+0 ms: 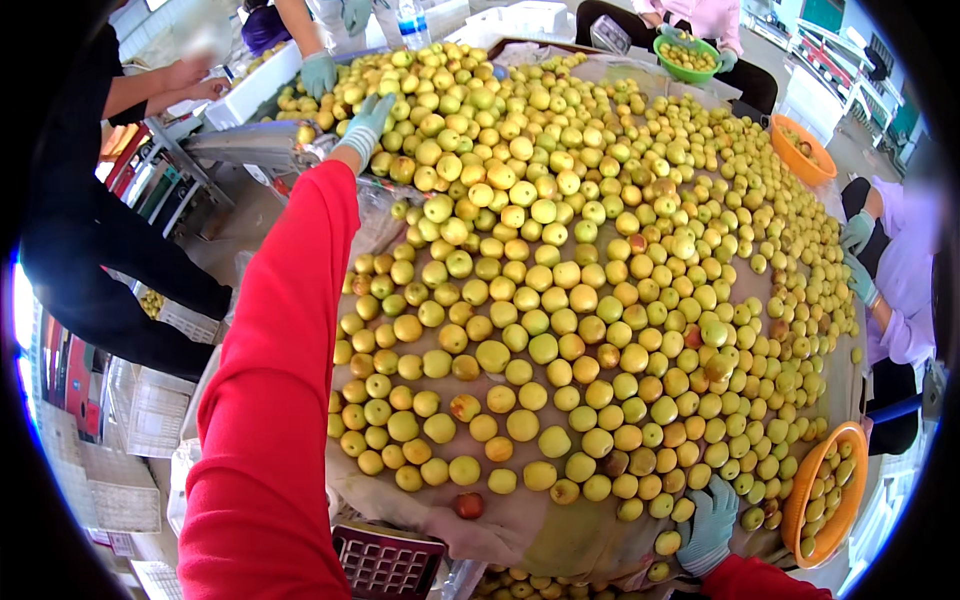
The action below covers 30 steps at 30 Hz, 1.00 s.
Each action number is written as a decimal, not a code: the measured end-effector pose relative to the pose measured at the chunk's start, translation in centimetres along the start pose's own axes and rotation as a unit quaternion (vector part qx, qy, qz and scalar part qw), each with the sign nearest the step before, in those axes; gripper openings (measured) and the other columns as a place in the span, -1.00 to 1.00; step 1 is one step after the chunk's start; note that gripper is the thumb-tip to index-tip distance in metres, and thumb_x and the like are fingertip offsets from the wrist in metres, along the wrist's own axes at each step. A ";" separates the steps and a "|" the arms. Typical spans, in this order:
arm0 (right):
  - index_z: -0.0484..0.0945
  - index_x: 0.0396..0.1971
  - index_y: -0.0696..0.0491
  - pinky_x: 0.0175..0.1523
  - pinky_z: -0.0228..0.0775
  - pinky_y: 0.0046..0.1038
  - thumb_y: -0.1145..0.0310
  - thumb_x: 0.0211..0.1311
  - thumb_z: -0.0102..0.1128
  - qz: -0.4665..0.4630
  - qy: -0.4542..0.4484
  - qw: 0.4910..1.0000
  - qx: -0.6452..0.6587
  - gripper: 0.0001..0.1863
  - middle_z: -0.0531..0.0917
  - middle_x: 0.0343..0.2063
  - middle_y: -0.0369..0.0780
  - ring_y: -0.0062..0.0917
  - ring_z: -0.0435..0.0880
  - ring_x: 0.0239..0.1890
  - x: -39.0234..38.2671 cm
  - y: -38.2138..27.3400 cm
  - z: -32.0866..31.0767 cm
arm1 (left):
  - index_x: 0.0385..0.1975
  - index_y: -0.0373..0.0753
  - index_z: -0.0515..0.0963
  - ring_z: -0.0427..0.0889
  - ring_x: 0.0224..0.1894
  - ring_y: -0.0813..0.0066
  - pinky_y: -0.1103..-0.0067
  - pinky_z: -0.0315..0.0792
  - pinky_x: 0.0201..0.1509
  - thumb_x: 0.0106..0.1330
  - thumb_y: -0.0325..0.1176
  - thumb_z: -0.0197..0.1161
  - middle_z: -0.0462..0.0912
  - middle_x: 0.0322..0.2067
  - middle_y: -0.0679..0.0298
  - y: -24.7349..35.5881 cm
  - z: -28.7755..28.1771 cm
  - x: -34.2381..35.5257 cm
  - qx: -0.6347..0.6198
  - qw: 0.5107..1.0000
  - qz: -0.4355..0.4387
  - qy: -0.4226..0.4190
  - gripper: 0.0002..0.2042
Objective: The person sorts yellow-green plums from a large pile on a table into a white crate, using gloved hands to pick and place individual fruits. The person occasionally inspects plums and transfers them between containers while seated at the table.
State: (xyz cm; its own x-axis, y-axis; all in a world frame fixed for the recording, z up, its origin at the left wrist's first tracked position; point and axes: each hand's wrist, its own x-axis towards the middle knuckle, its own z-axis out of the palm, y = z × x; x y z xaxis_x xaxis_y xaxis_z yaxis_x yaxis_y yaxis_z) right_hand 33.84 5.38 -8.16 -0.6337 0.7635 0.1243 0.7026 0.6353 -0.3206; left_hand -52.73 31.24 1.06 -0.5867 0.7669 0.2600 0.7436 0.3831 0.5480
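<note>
A wide layer of small round yellow-green jujubes, some with brown patches, covers a cloth-topped table. My left arm, in a red sleeve, reaches far forward. My left hand, in a light blue-grey glove, lies on the heap at the far left edge, fingers stretched out, with nothing visible in it. Near the front right edge, my right hand, gloved alike, rests palm down against the jujubes with its fingers apart. Its palm side is hidden. A dark red jujube sits alone by the near edge.
An orange basket with jujubes stands just right of my right hand. Another orange basket and a green basin are farther off. Co-workers' gloved hands work around the table. A dark red crate is below the near edge.
</note>
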 end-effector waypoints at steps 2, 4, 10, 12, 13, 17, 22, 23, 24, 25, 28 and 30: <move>0.45 0.10 0.08 0.26 0.18 0.05 0.20 0.20 0.25 0.038 -0.004 0.999 -0.024 -0.50 0.41 0.17 0.06 0.08 0.39 0.16 -1.2 -0.7 -0.7 | 0.51 -0.15 0.19 0.11 0.57 0.21 0.41 0.08 0.56 0.46 0.28 -0.07 0.11 0.55 0.13 4.9 6.0 0.6 -0.151 0.987 -0.018 -0.059 -0.23; 0.45 0.10 0.08 0.26 0.18 0.05 0.19 0.20 0.24 0.045 -0.007 0.999 -0.028 -0.50 0.41 0.17 0.06 0.08 0.38 0.16 -1.4 -1.0 -1.0 | 0.49 -0.16 0.23 0.13 0.56 0.22 0.42 0.11 0.54 0.49 0.22 -0.07 0.12 0.55 0.14 8.2 8.7 -0.8 -0.180 0.978 0.029 -0.106 -0.28; 0.45 0.10 0.08 0.26 0.17 0.06 0.18 0.21 0.24 0.026 -0.012 1.000 -0.009 -0.51 0.40 0.17 0.05 0.08 0.38 0.16 -0.3 -0.9 -1.2 | 0.41 -0.15 0.38 0.38 0.43 0.18 0.45 0.21 0.50 0.40 0.20 0.13 0.42 0.39 0.08 12.8 13.2 -5.6 -0.109 0.966 0.170 -0.160 -0.30; 0.45 0.10 0.07 0.26 0.17 0.06 0.17 0.22 0.23 0.033 -0.014 0.999 -0.016 -0.51 0.40 0.18 0.05 0.08 0.38 0.17 -0.3 -1.1 -1.5 | 0.44 -0.08 0.34 0.43 0.39 0.17 0.41 0.28 0.46 0.33 0.24 0.19 0.48 0.34 0.04 15.5 15.7 -8.3 -0.137 0.951 0.163 -0.226 -0.24; 0.42 0.12 0.06 0.26 0.14 0.13 0.14 0.22 0.19 0.028 -0.012 0.999 -0.023 -0.49 0.38 0.18 0.07 0.09 0.36 0.19 -0.4 -1.2 -1.6 | 0.43 -0.07 0.36 0.45 0.37 0.16 0.40 0.30 0.45 0.32 0.23 0.21 0.49 0.33 0.03 16.4 16.4 -9.5 -0.143 0.946 0.147 -0.250 -0.24; 0.44 0.10 0.06 0.29 0.12 0.13 0.20 0.16 0.23 0.040 0.000 0.999 -0.021 -0.50 0.38 0.19 0.06 0.08 0.34 0.21 -0.8 -1.3 -1.4 | 0.33 -0.14 0.47 0.50 0.30 0.12 0.35 0.34 0.42 0.30 0.17 0.24 0.53 0.26 -0.02 21.5 18.6 -15.7 -0.184 0.913 0.217 -0.292 -0.31; 0.48 0.03 0.06 0.28 0.15 0.10 0.27 0.09 0.25 0.036 0.000 0.999 -0.005 -0.53 0.39 0.17 0.07 0.10 0.36 0.20 -0.4 -1.1 -1.0 | 0.28 -0.11 0.52 0.46 0.32 0.04 0.33 0.31 0.45 0.35 0.14 0.17 0.48 0.28 0.01 25.8 19.9 -24.3 -0.182 0.904 0.248 -0.299 -0.40; 0.48 0.02 0.06 0.27 0.17 0.09 0.28 0.07 0.25 0.039 0.009 0.999 -0.017 -0.53 0.40 0.16 0.07 0.09 0.37 0.18 -0.6 -1.1 -1.1 | 0.33 -0.14 0.47 0.42 0.36 0.04 0.30 0.29 0.47 0.38 0.13 0.18 0.45 0.31 -0.02 29.3 18.7 -26.4 -0.168 0.894 0.234 -0.344 -0.37; 0.48 0.01 0.06 0.26 0.19 0.07 0.30 0.05 0.26 0.035 0.017 0.999 -0.023 -0.53 0.40 0.15 0.07 0.09 0.38 0.17 -0.7 -1.1 -1.3 | 0.37 -0.17 0.42 0.37 0.41 0.04 0.28 0.26 0.50 0.40 0.12 0.18 0.41 0.34 -0.05 32.0 17.2 -28.4 -0.148 0.885 0.215 -0.385 -0.35; 0.49 -0.01 0.06 0.24 0.19 0.08 0.31 0.03 0.26 0.027 0.022 0.999 -0.011 -0.54 0.43 0.10 0.08 0.11 0.38 0.16 -0.1 -1.5 -1.6 | 0.38 -0.11 0.41 0.37 0.41 0.05 0.28 0.27 0.50 0.42 0.13 0.17 0.41 0.35 -0.05 31.6 17.4 -29.8 -0.135 0.885 0.274 -0.351 -0.36; 0.49 -0.01 0.07 0.22 0.20 0.09 0.32 0.03 0.25 0.036 0.001 0.999 -0.012 -0.54 0.45 0.05 0.08 0.12 0.39 0.13 -0.1 -1.5 -1.7 | 0.39 -0.03 0.41 0.41 0.39 0.03 0.26 0.30 0.48 0.45 0.12 0.17 0.41 0.35 -0.03 33.2 16.7 -34.0 -0.183 0.811 0.411 -0.374 -0.40; 0.49 -0.02 0.07 0.22 0.19 0.08 0.33 0.01 0.26 0.030 0.010 0.999 -0.017 -0.54 0.45 0.02 0.08 0.12 0.39 0.12 -0.3 -1.2 -1.4 | 0.39 0.00 0.42 0.57 0.23 0.07 0.31 0.40 0.39 0.47 0.06 0.15 0.53 0.26 0.07 33.7 13.8 -35.0 -0.230 0.814 0.356 -0.398 -0.45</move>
State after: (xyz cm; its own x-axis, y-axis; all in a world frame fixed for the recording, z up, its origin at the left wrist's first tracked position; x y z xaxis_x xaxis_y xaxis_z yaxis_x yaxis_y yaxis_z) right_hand 33.62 4.53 -6.52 -0.5831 0.8027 0.1249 0.7505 0.5911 -0.2955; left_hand -2.68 24.43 -0.51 0.4694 0.8709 0.1453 0.4977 -0.3969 0.7712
